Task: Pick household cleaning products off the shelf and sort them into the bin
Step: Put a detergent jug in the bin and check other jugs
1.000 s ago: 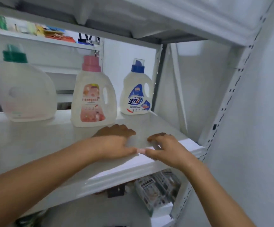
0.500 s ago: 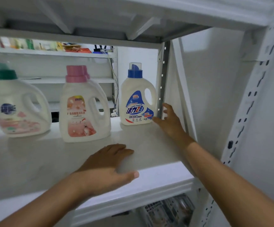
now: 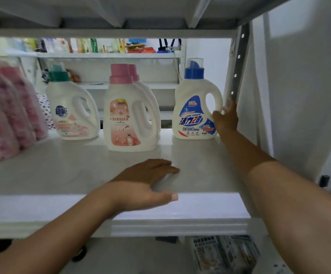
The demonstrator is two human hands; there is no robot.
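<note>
1. You are at the picking step. Your right hand (image 3: 225, 119) is at the loop handle of the white plastic detergent bottle with the blue cap (image 3: 195, 107). This bottle stands upright at the right end of the white metal shelf (image 3: 61, 175), just beside the grey perforated post (image 3: 236, 76).
2. The hand touches the handle, but I cannot tell if the fingers are closed round it.
3. Your left hand (image 3: 140, 184) lies flat and relaxed on the front of the shelf and holds nothing.
4. The next move probably calls for a firm hold through the handle, then a lift out toward you.
5. The bin is not in view.
</note>
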